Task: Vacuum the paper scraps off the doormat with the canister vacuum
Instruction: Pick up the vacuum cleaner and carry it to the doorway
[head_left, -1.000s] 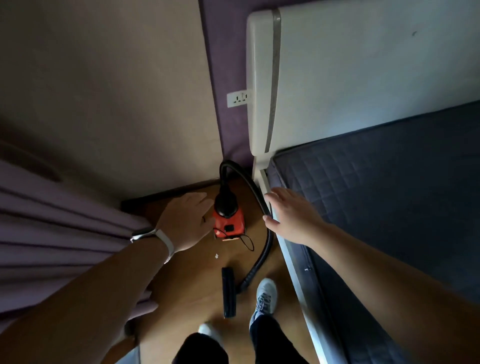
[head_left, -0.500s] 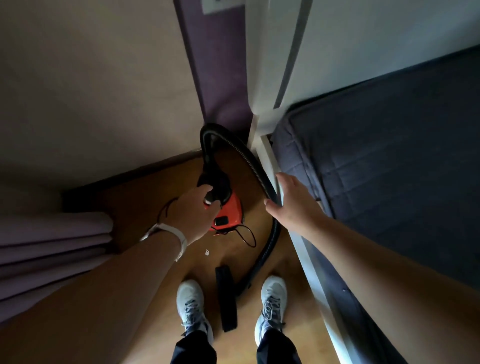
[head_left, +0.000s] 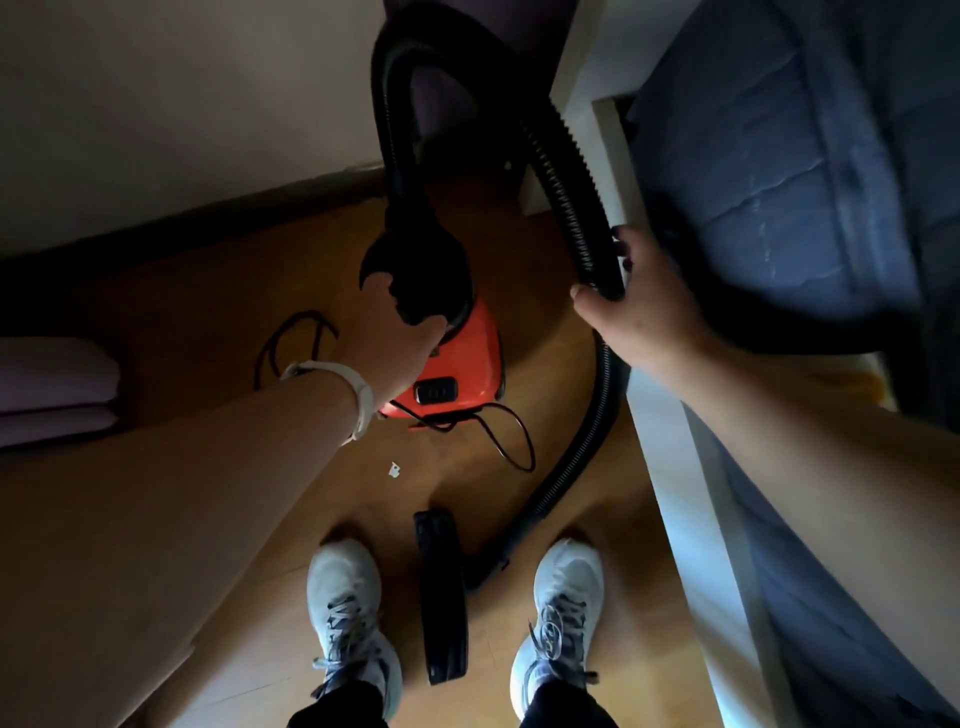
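Note:
A red canister vacuum (head_left: 462, 364) with a black top stands on the wooden floor below me. My left hand (head_left: 395, 343) reaches down onto its black upper part, fingers curled around the handle area. The ribbed black hose (head_left: 563, 156) arches up from the canister and comes down on the right, where my right hand (head_left: 639, 306) is closed around it. The hose runs on to the black floor nozzle (head_left: 441, 597), which lies between my two white shoes. One small white paper scrap (head_left: 395, 469) lies on the floor near the canister. No doormat is in view.
A bed with a white frame (head_left: 670, 441) and dark blue mattress (head_left: 810, 171) fills the right side. The black power cord (head_left: 291, 343) loops on the floor left of the canister. A wall and dark skirting board run along the top left. Folded purple fabric (head_left: 52, 389) sits at the left edge.
The view has dropped closer to the floor. My left hand went from hovering beside the canister to resting on its black top, and my right hand closed around the hose by the bed frame.

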